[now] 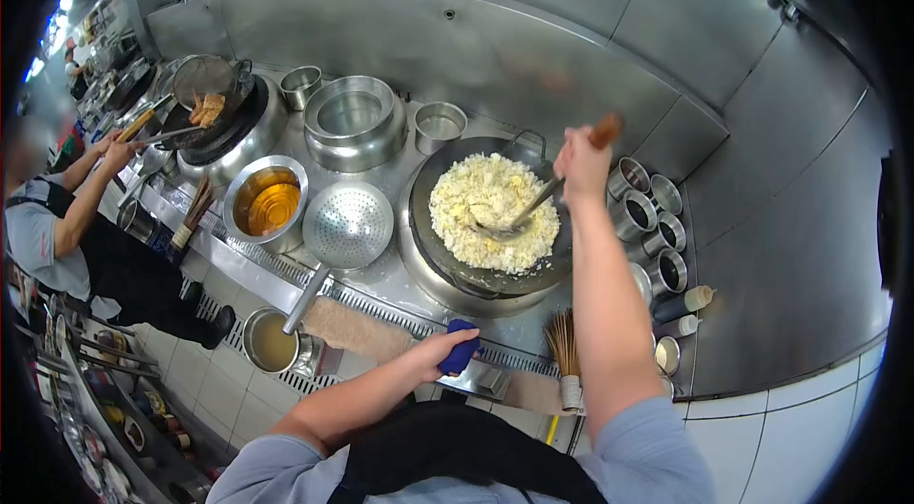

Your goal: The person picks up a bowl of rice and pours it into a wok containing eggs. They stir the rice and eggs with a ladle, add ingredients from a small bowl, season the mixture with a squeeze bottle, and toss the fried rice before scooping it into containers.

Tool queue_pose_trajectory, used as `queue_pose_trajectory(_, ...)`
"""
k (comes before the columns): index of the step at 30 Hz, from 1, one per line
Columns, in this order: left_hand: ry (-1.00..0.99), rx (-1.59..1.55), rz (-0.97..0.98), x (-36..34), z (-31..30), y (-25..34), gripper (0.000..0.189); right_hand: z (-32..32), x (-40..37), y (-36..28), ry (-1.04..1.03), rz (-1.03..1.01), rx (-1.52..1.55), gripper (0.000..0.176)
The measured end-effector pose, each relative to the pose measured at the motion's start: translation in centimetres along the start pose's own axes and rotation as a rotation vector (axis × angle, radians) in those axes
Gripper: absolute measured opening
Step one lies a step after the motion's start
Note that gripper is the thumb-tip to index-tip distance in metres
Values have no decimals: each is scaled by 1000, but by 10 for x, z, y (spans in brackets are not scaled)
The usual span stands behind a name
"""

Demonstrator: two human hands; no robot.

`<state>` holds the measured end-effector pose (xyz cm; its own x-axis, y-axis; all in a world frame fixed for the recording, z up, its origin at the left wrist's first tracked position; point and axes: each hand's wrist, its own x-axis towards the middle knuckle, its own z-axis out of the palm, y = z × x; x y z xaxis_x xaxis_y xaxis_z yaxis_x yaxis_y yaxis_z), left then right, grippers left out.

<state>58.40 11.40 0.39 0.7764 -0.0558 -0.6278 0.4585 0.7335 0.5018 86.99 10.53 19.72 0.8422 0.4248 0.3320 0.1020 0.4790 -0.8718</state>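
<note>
My right hand (pixel 583 164) is wrapped round the wooden-ended handle of a metal ladle (pixel 509 230), whose bowl rests in a heap of rice with yellow egg bits (pixel 471 190). The rice lies in a dark wok (pixel 562 266) on a round stove. Near the counter's front edge, my left hand (pixel 447 352) is closed on a folded blue cloth (pixel 461 348), apart from the wok. To the left, a perforated strainer (pixel 348 225) lies over the counter, its handle pointing toward me.
A pot of amber liquid (pixel 272 207) and a large steel pot (pixel 352 118) stand left. Steel cups (pixel 636 216) and bottles (pixel 684 304) line the right side. A bamboo brush (pixel 564 352) is at the front. A co-worker (pixel 86 228) works at another wok, far left.
</note>
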Motion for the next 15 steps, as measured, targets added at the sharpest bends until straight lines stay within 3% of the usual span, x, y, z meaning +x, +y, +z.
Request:
queue_pose_trajectory(3, 31, -35, 32, -17, -1, 3, 38, 37, 3, -57, -88, 26, -55, 26)
queue_pose_trajectory(5, 56, -79, 58, -20, 0, 3, 37, 38, -20, -62, -134, -119, 69, 28)
queue_pose_trajectory(6, 66, -76, 92, -19, 0, 2, 37, 33, -23, -31, -60, -141, 50, 29)
queue_pose_trajectory(7, 75, -67, 124, -19, -1, 2, 37, 19, -20, 22, -43, -28, 42, 28)
queue_pose_trajectory(8, 65, -48, 131, -22, -1, 3, 38, 17, -12, 27, -42, 16, 18, 27)
queue_pose_trajectory(11, 69, -37, 197, -28, 0, 10, 41, 46, 16, -30, -119, 161, -86, 26)
queue_pose_trajectory(13, 82, -55, 197, -26, -11, 5, 41, 58, 9, -62, -162, -6, -111, 28)
queue_pose_trajectory(15, 77, -65, 187, -28, -18, 0, 42, 43, 1, -56, -48, -194, 15, 27)
